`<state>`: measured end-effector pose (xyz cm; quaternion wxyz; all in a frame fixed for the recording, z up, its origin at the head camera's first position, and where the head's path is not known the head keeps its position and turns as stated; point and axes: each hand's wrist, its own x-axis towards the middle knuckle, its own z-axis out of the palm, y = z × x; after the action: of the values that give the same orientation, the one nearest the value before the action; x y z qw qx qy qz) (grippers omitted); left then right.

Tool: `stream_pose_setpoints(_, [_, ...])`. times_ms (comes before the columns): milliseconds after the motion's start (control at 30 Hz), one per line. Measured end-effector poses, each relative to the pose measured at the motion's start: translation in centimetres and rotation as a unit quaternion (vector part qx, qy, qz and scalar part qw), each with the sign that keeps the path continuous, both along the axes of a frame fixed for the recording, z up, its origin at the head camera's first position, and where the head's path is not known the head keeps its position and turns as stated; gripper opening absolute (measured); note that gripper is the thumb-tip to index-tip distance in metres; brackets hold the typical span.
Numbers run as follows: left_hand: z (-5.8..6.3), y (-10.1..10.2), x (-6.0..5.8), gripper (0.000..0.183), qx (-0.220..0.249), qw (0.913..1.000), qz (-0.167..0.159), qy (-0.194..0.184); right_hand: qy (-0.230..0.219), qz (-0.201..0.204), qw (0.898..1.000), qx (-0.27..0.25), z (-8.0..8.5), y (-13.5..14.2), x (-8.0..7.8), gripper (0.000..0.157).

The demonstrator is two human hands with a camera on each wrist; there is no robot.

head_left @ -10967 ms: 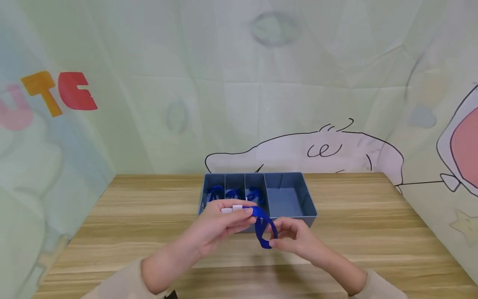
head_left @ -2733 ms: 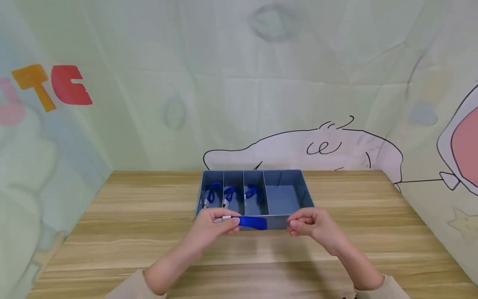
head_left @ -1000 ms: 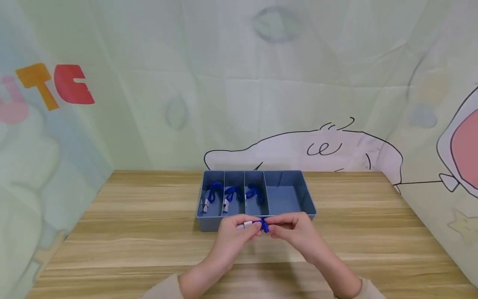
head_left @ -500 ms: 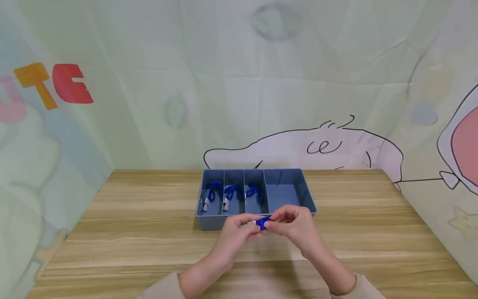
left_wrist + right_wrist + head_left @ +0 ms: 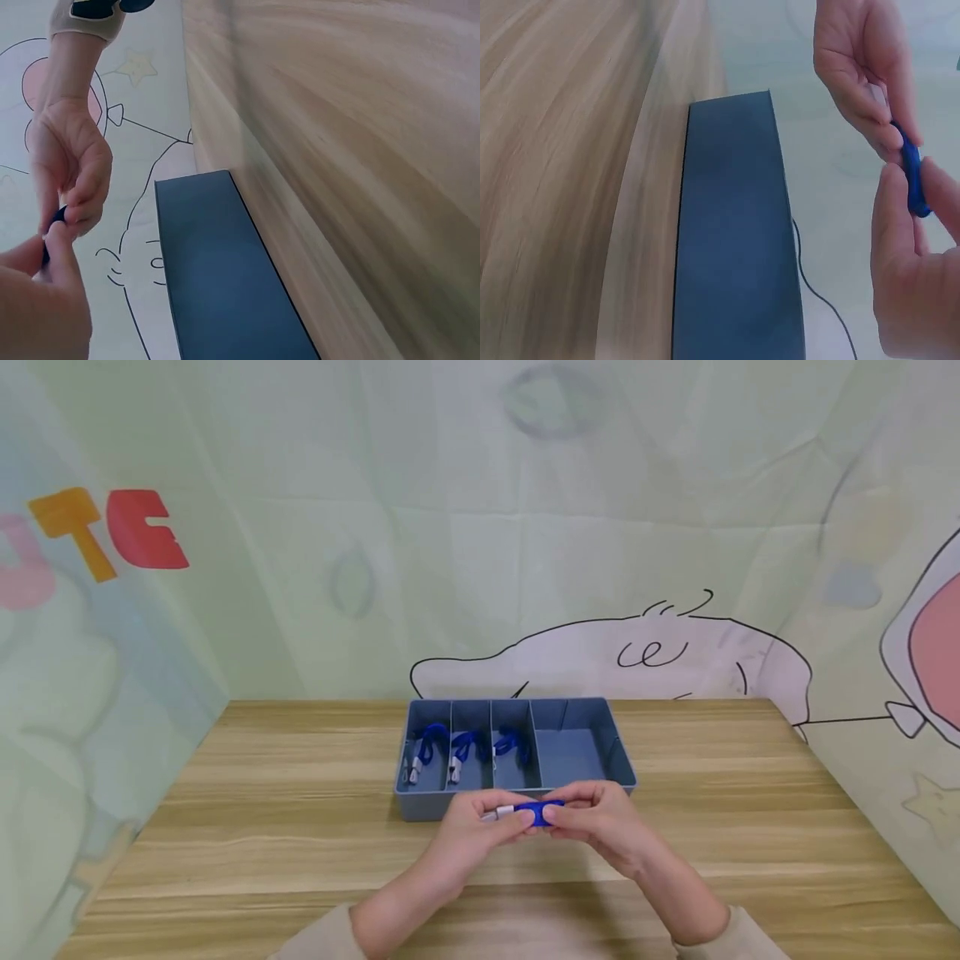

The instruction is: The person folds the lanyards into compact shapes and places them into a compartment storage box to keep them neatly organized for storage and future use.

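Note:
A blue lanyard [image 5: 540, 812] with a white end piece [image 5: 505, 811] is folded into a short, compact bundle, held in the air before the front of the tray. My left hand [image 5: 471, 831] pinches it at the white end between thumb and fingers. Thumb and fingers of my right hand [image 5: 611, 825] pinch its other end, so both thumbs lie close together. In the right wrist view the folded lanyard [image 5: 913, 169] spans the two hands; the left wrist view shows just a dark bit of the lanyard [image 5: 58, 216] between fingertips.
Behind the hands a blue-grey divided tray [image 5: 425, 807] stands on the wooden table [image 5: 285, 802]. Its three narrow left compartments each hold a blue lanyard, such as the leftmost lanyard [image 5: 431, 743]. The wide right compartment [image 5: 573, 758] shows a bare floor. A printed cloth [image 5: 300, 568] hangs behind.
Earlier the lanyard hung in open loops, then lay as a longer flat band in my left hand with the right hand apart. Both hands have since come together, and the band is folded shorter.

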<state>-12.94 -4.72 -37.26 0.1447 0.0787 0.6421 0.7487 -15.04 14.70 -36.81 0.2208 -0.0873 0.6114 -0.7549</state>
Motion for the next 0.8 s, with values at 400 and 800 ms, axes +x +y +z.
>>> stream_pose_setpoints(400, [-0.3,-1.0,0.1,0.014,-0.166,0.982,-0.073,0.052,0.165,0.01,0.958,0.234,-0.1,0.1,1.2,0.013])
stream_pose_setpoints(800, [-0.3,-1.6,0.2,0.004,-0.291,0.9336,-0.09,0.188,0.132,0.045,0.969,0.204,-0.7,-0.4,0.9,0.016])
